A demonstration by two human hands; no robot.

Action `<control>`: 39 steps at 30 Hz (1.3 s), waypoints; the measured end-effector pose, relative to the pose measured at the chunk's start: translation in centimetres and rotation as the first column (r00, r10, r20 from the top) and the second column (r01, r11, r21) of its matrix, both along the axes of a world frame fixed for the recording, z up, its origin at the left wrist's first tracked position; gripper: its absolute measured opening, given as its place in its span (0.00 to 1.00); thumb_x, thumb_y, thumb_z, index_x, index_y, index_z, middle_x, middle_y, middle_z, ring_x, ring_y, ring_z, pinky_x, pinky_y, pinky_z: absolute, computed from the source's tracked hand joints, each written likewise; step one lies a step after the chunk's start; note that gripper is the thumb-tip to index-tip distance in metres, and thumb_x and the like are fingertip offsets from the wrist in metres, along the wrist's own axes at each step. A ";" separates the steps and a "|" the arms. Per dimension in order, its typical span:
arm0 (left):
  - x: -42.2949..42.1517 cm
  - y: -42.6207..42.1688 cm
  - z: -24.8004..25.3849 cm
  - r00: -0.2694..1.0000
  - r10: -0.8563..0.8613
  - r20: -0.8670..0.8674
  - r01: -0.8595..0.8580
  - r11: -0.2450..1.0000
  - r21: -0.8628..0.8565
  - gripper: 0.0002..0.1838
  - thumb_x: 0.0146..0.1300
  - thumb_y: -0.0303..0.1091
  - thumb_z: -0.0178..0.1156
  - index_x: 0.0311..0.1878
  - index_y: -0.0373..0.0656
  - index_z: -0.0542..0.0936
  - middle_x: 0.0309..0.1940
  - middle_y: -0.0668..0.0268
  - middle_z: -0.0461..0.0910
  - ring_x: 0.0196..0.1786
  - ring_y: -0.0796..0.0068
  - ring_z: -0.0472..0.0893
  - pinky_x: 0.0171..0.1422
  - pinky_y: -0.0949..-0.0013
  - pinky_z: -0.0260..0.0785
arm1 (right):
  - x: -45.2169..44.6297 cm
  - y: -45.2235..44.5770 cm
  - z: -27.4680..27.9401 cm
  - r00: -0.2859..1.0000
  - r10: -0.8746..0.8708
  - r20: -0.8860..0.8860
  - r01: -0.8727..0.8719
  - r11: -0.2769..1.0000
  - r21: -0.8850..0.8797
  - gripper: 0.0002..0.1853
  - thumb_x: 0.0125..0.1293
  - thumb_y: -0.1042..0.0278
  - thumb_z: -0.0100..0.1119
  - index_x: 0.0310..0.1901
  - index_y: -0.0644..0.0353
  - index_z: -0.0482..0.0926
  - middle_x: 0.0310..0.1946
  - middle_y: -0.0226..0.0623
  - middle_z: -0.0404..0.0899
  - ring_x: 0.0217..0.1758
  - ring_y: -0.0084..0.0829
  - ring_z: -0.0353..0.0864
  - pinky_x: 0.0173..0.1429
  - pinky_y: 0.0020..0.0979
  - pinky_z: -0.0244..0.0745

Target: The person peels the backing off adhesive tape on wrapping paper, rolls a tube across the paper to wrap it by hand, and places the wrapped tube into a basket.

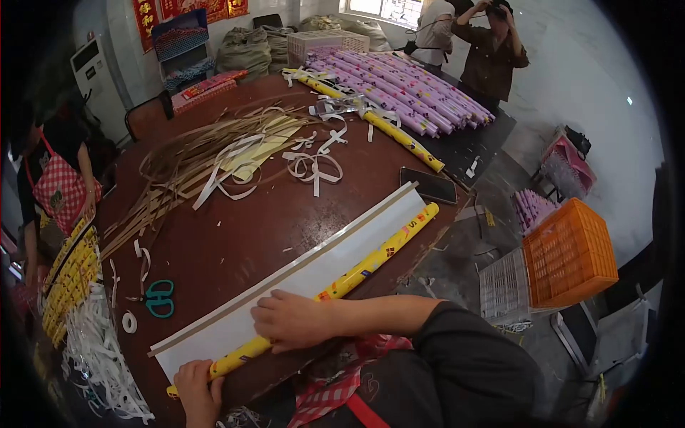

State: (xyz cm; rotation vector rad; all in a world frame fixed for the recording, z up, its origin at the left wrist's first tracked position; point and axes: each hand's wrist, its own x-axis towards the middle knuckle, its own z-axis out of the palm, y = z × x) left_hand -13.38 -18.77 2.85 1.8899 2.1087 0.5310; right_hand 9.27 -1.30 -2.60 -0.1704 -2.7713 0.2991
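A yellow printed wrapping paper roll [371,264] lies diagonally along the near edge of the table, its loose white side [235,308] spread flat beyond it. A beige strip [285,270] runs along the far edge of that sheet. My left hand [198,389] is closed around the roll near its left end. Farther along, my right hand [296,317] lies over the roll with its fingers curled onto the white sheet, hiding part of the roll. Teal-handled scissors [160,299] and a small white tape ring [129,322] lie left of the sheet.
Brown and white strips [214,153] litter the brown table [235,242]. A phone [428,185] lies beyond the roll's right end, near another yellow roll [403,139]. Purple rolls [399,85] are stacked behind. Orange crates [571,253] stand at right; other people work around.
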 end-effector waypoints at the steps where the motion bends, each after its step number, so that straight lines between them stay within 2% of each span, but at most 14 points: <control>1: -0.1 0.2 0.4 1.000 -0.010 -0.007 0.010 1.000 0.005 0.22 0.48 0.25 0.69 0.49 0.39 0.76 0.45 0.54 0.75 0.49 0.51 0.73 0.55 0.55 0.63 | 1.5 0.3 0.2 0.999 -0.040 0.012 0.040 0.999 -0.018 0.21 0.54 0.52 0.67 0.41 0.59 0.76 0.43 0.40 0.73 0.51 0.39 0.72 0.53 0.40 0.69; 5: -0.4 1.4 1.5 0.999 -0.024 -0.023 0.024 0.999 -0.028 0.23 0.48 0.26 0.69 0.50 0.39 0.76 0.46 0.54 0.75 0.50 0.50 0.73 0.55 0.55 0.64 | 6.5 1.7 0.0 0.979 -0.204 -0.020 0.205 0.976 0.070 0.17 0.52 0.56 0.68 0.37 0.56 0.75 0.36 0.35 0.73 0.44 0.36 0.73 0.45 0.36 0.70; 6: -0.3 1.3 1.5 0.999 -0.022 -0.023 0.020 0.999 -0.046 0.24 0.47 0.26 0.69 0.50 0.39 0.76 0.46 0.54 0.74 0.50 0.50 0.73 0.56 0.55 0.64 | 7.1 2.1 -0.3 0.975 -0.202 -0.090 0.209 0.975 0.071 0.16 0.52 0.56 0.69 0.36 0.54 0.74 0.35 0.34 0.73 0.42 0.36 0.74 0.43 0.35 0.71; 11: 0.2 0.3 1.2 0.999 0.003 -0.048 -0.011 0.986 -0.168 0.25 0.47 0.26 0.70 0.51 0.40 0.76 0.47 0.53 0.74 0.51 0.49 0.73 0.56 0.54 0.64 | 7.3 2.4 -0.6 0.983 -0.169 -0.076 0.174 0.983 0.055 0.15 0.56 0.57 0.66 0.40 0.54 0.75 0.34 0.32 0.72 0.41 0.33 0.74 0.43 0.34 0.72; 13: 1.2 2.0 -1.6 0.988 -0.106 -0.114 0.115 0.990 0.079 0.23 0.50 0.31 0.70 0.51 0.41 0.77 0.46 0.57 0.75 0.52 0.54 0.74 0.53 0.55 0.64 | 6.9 2.6 -0.6 0.984 -0.156 -0.082 0.160 0.986 0.051 0.15 0.55 0.57 0.67 0.40 0.54 0.75 0.34 0.32 0.73 0.41 0.34 0.74 0.42 0.34 0.73; 14: 2.2 2.7 -1.9 0.986 -0.112 -0.122 0.120 0.991 0.058 0.23 0.50 0.31 0.70 0.51 0.41 0.77 0.46 0.57 0.75 0.52 0.54 0.74 0.53 0.55 0.64 | 6.8 2.7 -0.8 0.984 -0.156 -0.087 0.160 0.986 0.046 0.16 0.55 0.57 0.67 0.39 0.55 0.75 0.34 0.32 0.73 0.41 0.34 0.75 0.42 0.34 0.74; 16: 4.5 3.9 -2.4 0.982 -0.136 -0.129 0.159 0.969 0.191 0.24 0.50 0.30 0.70 0.51 0.41 0.76 0.46 0.57 0.75 0.52 0.53 0.74 0.54 0.56 0.64 | 6.7 2.5 -0.6 0.982 -0.181 -0.062 0.183 0.983 0.022 0.16 0.54 0.57 0.67 0.38 0.54 0.75 0.34 0.33 0.73 0.41 0.34 0.75 0.43 0.34 0.74; 19: 4.8 4.4 -3.7 0.978 -0.152 -0.143 0.178 0.966 0.188 0.24 0.49 0.29 0.70 0.50 0.41 0.75 0.46 0.57 0.75 0.51 0.53 0.75 0.54 0.56 0.64 | 6.7 2.5 -0.8 0.979 -0.170 -0.116 0.172 0.985 0.008 0.13 0.54 0.56 0.66 0.32 0.55 0.76 0.33 0.35 0.76 0.41 0.37 0.77 0.43 0.37 0.75; 23: 4.8 4.2 -3.4 0.977 -0.170 -0.128 0.188 0.971 0.148 0.23 0.49 0.29 0.70 0.50 0.41 0.75 0.45 0.57 0.76 0.50 0.52 0.75 0.54 0.56 0.64 | 6.8 2.0 -0.9 0.973 -0.197 -0.118 0.202 0.979 0.034 0.16 0.54 0.56 0.68 0.37 0.54 0.75 0.34 0.32 0.73 0.41 0.34 0.75 0.43 0.35 0.74; 25: 4.9 3.8 -3.2 0.986 -0.148 -0.080 0.156 0.982 0.108 0.22 0.50 0.29 0.70 0.50 0.40 0.75 0.45 0.57 0.76 0.50 0.52 0.75 0.54 0.56 0.64 | 7.0 1.6 -0.8 0.970 -0.201 -0.136 0.204 0.979 0.008 0.13 0.52 0.57 0.67 0.31 0.55 0.76 0.32 0.34 0.75 0.41 0.36 0.75 0.41 0.36 0.73; 30: 4.7 3.0 -2.6 0.985 -0.153 -0.076 0.158 0.985 0.062 0.22 0.51 0.29 0.69 0.50 0.40 0.76 0.46 0.56 0.75 0.51 0.52 0.74 0.55 0.56 0.64 | 7.6 0.7 -0.2 0.950 -0.287 -0.121 0.299 0.950 0.091 0.13 0.52 0.56 0.67 0.30 0.54 0.76 0.31 0.34 0.74 0.41 0.34 0.74 0.41 0.35 0.68; 36: 5.1 2.8 -2.8 0.989 -0.071 -0.134 0.090 0.985 0.146 0.22 0.50 0.31 0.70 0.50 0.41 0.80 0.45 0.58 0.74 0.50 0.56 0.73 0.54 0.57 0.64 | 8.2 1.1 0.4 0.980 -0.192 -0.061 0.193 0.981 0.018 0.18 0.52 0.55 0.69 0.38 0.54 0.74 0.34 0.33 0.72 0.41 0.34 0.74 0.44 0.35 0.69; 37: 5.1 2.8 -2.7 0.991 -0.023 -0.133 0.041 0.990 0.134 0.22 0.50 0.31 0.70 0.50 0.41 0.80 0.45 0.58 0.74 0.50 0.56 0.73 0.54 0.57 0.64 | 8.2 1.1 0.6 0.974 -0.223 -0.051 0.223 0.975 -0.001 0.18 0.51 0.56 0.70 0.40 0.54 0.75 0.35 0.33 0.72 0.41 0.35 0.74 0.44 0.36 0.69; 39: 4.9 2.8 -2.5 0.983 -0.088 -0.162 0.103 0.991 0.089 0.24 0.50 0.34 0.71 0.52 0.42 0.79 0.45 0.60 0.75 0.50 0.58 0.74 0.52 0.57 0.63 | 8.1 1.3 0.4 0.969 -0.243 -0.051 0.241 0.970 -0.033 0.21 0.50 0.57 0.72 0.44 0.53 0.77 0.37 0.34 0.73 0.42 0.37 0.74 0.46 0.37 0.70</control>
